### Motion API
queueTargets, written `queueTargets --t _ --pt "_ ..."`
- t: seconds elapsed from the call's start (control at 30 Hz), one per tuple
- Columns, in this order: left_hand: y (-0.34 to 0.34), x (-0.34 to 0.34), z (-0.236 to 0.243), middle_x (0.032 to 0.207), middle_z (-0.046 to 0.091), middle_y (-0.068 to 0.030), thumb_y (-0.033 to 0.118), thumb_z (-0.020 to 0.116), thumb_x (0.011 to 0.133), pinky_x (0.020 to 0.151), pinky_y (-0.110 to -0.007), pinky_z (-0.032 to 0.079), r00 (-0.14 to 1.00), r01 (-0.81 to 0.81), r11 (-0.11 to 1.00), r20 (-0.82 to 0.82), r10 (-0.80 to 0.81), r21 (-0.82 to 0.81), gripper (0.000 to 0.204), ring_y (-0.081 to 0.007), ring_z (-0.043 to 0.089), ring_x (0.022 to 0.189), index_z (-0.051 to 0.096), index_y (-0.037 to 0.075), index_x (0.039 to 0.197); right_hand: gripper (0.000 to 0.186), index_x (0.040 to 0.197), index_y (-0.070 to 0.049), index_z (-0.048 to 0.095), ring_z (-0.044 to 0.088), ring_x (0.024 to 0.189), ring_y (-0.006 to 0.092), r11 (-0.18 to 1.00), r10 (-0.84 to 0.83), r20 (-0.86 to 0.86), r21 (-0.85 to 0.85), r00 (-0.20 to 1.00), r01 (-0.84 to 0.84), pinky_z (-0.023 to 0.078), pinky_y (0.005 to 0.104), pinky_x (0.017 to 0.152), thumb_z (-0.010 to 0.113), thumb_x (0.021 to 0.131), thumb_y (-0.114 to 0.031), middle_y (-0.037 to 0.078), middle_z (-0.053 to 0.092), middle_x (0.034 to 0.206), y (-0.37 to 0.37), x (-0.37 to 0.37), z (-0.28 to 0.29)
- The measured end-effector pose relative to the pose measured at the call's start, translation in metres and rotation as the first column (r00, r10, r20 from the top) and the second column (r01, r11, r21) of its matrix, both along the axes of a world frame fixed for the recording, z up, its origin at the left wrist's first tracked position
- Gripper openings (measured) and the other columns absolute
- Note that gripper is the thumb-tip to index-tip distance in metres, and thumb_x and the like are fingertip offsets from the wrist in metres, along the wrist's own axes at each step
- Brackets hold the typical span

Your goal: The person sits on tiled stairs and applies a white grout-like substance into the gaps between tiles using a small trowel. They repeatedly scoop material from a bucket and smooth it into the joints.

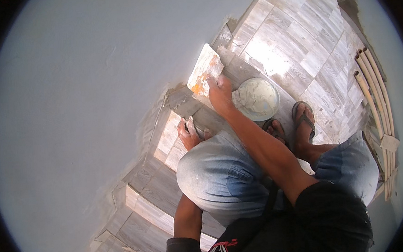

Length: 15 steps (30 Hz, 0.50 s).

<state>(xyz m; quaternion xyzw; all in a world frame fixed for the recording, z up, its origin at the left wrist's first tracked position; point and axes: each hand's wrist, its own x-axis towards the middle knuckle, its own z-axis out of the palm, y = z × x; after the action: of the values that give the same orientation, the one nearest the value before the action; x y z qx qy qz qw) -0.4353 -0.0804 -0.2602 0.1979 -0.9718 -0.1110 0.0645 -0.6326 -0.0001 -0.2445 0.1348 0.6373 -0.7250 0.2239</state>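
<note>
right hand [220, 93] is clamped on the lower end of the trowel [204, 69], fingers wrapped over it, with the blade laid against the wall [93, 86] right where it meets the floor [293, 42]. the blade is smeared white with an orange patch showing near the grip. left hand [189, 132] is empty, fingers spread and pressed flat on the floor tiles just by the wall's bottom edge, propping up the squat. the bowl [256, 98] of white paste sits on the floor just beside the right wrist, between the trowel and the sandalled feet, so reloading looks like a short reach. if i were doing this bit i'd keep the blade at a shallow tilt so the paste feathers out instead of ridging, and i'd pull along the joint line rather than across it, since the edge near the floor already looks ragged and patchy. light pressure on the leading corner would probably help too. a bundle of cane sticks [372, 88] leans at the far right edge of the floor, well apart from the work.
</note>
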Motion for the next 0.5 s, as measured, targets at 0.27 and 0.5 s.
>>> queueTargets --t 0.27,0.5 --pt "0.004 0.003 -0.005 0.129 0.041 -0.0275 0.035 0.074 0.062 0.093 -0.054 0.036 0.994 0.041 0.999 -0.098 -0.041 0.003 0.077 -0.0456 0.043 0.113 0.049 0.003 0.127 0.023 0.091 0.006 0.061 0.056 0.069 0.0122 0.993 0.115 -0.117 0.048 0.987 -0.110 0.046 0.0319 0.062 0.056 0.090 -0.016 0.007 0.063 0.079 0.091 0.023 -0.052" --pt "0.005 -0.004 -0.002 0.134 0.038 -0.0264 0.023 0.075 0.062 0.101 -0.055 0.030 0.996 0.006 0.999 -0.092 -0.002 0.051 0.079 -0.0455 0.038 0.121 0.044 0.005 0.132 0.025 0.106 0.001 0.063 0.061 0.081 0.0131 0.992 0.099 0.230 -0.101 0.968 -0.078 0.049 0.0279 0.072 0.057 0.090 -0.017 0.005 0.066 0.092 0.136 0.025 -0.038"
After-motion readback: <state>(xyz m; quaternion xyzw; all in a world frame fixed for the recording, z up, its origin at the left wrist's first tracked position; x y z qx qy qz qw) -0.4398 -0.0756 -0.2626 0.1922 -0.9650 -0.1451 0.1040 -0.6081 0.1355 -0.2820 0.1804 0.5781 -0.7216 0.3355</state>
